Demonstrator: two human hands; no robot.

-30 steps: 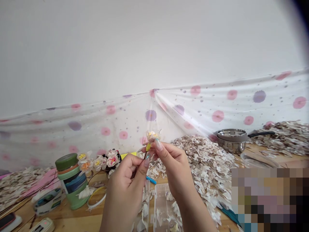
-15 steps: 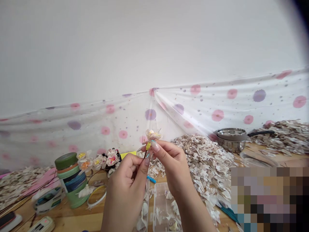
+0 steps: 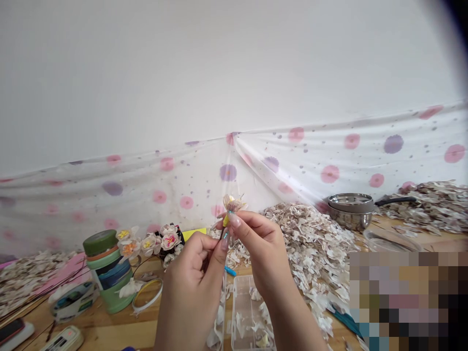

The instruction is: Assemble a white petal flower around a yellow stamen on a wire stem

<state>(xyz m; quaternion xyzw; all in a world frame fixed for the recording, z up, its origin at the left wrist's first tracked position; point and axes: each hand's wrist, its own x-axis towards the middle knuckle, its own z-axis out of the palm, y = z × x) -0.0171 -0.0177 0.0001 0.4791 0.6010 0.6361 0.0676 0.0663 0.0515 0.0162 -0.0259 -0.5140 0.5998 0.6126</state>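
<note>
Between my two hands a small artificial flower (image 3: 234,203) is held upright, with pale petals and a yellow band of tape at its base. My left hand (image 3: 195,275) pinches the thin dark stem below the bloom. Thumb and fingertips of my right hand (image 3: 261,248) are closed at the flower's base, around the yellow part. Under the hands lies a clear compartment box (image 3: 237,336) with loose white petals in it. A heap of dried pale petals (image 3: 310,243) spreads behind and to the right of my right hand.
At left stand a green jar (image 3: 117,297), a tape dispenser (image 3: 75,302), finished flowers (image 3: 170,241) and a white ring (image 3: 151,300). Further right are a steel pot (image 3: 353,217) and teal-handled scissors (image 3: 345,319). A flower-print plastic sheet (image 3: 190,180) covers the lower wall. One corner is blurred out.
The flower has turned slightly between my fingers, so its petals face a little differently. My right fingertips now cover more of the yellow band. Both hands stay in nearly the same place.
</note>
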